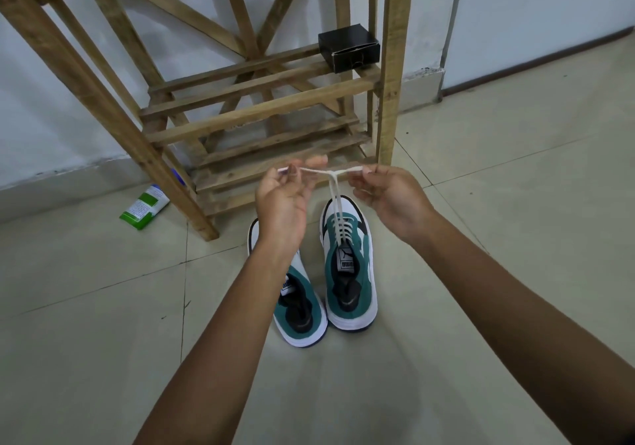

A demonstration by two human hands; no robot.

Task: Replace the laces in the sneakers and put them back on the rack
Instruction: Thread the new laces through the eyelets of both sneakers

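On the tiled floor (103, 290) at far left lies a green and white packet (144, 207), just beside the leg of the wooden rack (261, 101), whose slatted shelves carry only a black box (348, 52) at the right end of an upper shelf.

The left hand (283, 204) is raised above the left sneaker (295, 303), its thumb and fingertips pinching one end of the white lace (335, 204). That sneaker stands on the floor, its front half hidden behind the wrist, so whether it is laced cannot be told. Its long axis runs from the heel, nearest the person, to the toe, which points at the rack, leaning slightly left.

The lace runs taut between both hands, crosses once, then drops in two strands to the right sneaker (348, 273), already threaded through the eyelets. This sneaker stands touching or just beside its mate, toe also toward the rack. The right hand (388, 197) pinches the other lace end, remaining fingers loosely curled.

The lace looks soft, flat and limp, likely to slip unless pinched near the ends and kept under tension. The sneakers look light, padded at the collar and stiffer in the sole; the heel or collar rim seems the easiest place to lift them
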